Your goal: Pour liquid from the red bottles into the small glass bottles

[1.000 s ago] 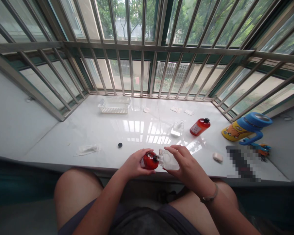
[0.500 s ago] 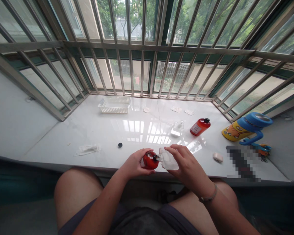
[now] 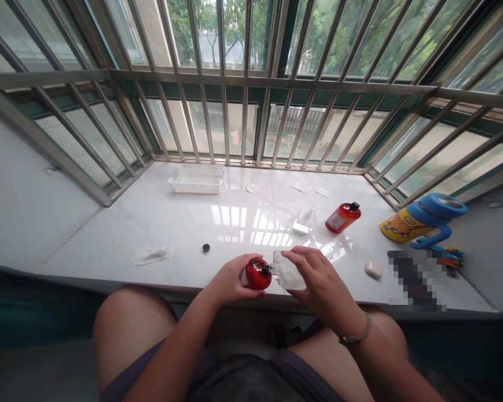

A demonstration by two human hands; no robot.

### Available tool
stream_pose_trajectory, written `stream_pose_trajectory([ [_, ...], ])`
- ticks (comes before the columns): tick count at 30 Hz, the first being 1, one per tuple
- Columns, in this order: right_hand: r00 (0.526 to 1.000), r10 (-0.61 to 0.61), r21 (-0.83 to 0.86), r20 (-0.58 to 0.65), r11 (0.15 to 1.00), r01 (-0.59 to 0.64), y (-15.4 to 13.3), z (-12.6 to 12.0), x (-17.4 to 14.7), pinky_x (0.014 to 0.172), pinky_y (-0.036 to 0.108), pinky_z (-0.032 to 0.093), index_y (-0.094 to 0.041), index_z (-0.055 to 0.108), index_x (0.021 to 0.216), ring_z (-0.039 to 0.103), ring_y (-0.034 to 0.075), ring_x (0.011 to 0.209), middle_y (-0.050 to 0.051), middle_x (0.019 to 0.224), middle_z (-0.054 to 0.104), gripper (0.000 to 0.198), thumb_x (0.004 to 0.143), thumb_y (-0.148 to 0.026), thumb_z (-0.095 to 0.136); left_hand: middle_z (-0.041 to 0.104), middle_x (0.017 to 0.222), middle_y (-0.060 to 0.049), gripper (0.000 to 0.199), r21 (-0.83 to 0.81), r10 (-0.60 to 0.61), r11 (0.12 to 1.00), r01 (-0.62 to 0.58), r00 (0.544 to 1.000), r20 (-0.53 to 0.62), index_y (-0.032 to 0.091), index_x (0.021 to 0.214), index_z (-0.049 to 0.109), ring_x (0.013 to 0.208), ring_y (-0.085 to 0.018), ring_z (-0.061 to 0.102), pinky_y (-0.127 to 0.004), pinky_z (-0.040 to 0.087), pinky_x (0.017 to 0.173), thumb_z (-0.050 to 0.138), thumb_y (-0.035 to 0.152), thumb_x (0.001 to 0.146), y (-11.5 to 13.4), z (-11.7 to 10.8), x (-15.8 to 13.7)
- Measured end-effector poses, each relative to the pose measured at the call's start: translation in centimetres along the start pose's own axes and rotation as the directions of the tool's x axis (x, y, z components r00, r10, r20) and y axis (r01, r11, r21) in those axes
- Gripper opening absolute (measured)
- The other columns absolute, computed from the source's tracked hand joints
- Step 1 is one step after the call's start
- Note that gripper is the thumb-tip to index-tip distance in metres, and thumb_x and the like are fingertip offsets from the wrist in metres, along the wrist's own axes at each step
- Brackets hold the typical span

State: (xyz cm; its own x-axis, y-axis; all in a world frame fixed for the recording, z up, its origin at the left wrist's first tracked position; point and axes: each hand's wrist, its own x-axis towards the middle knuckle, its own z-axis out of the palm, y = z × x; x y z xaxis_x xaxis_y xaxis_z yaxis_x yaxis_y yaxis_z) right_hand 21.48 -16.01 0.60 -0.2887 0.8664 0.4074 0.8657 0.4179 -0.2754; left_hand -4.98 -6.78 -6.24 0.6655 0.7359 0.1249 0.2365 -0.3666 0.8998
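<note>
My left hand [image 3: 237, 281] is wrapped round a red bottle [image 3: 257, 274] with a black neck, held above the front edge of the white sill. Fingers of my right hand [image 3: 316, 273] grip a clear glass bottle [image 3: 289, 272], tilted so that its mouth meets the red bottle's neck. Whether liquid passes between them I cannot tell. Left of my hands, a small black cap [image 3: 205, 248] lies on the sill. Beyond my right hand are a second clear glass bottle [image 3: 304, 220] and another red bottle [image 3: 342, 217] with a black cap.
A white basket [image 3: 196, 188] sits at the back left. Crumpled clear plastic [image 3: 150, 257] lies front left, with white scraps [image 3: 302, 187] near the window bars. On the right are a blue and yellow flask [image 3: 421, 218], a small pale block [image 3: 373, 270] and a blurred-out dark object [image 3: 414, 279].
</note>
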Motion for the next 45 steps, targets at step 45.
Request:
stream_pose_trajectory([
  [45,0.998,-0.054,-0.115,-0.028,0.992,0.05,0.0,-1.0,0.4,0.105,0.055,0.054,-0.027,0.053,0.153,0.059,0.036,0.125,0.015,0.14,0.06,0.078,0.083,-0.001,0.073,0.069,0.146,-0.011,0.088,-0.024,-0.018,1.0,0.018,1.0,-0.015,0.027,0.147,0.06,0.133,-0.034,0.067,-0.047,0.052,0.117,0.098,0.04,0.068,-0.2,0.0,0.0],
])
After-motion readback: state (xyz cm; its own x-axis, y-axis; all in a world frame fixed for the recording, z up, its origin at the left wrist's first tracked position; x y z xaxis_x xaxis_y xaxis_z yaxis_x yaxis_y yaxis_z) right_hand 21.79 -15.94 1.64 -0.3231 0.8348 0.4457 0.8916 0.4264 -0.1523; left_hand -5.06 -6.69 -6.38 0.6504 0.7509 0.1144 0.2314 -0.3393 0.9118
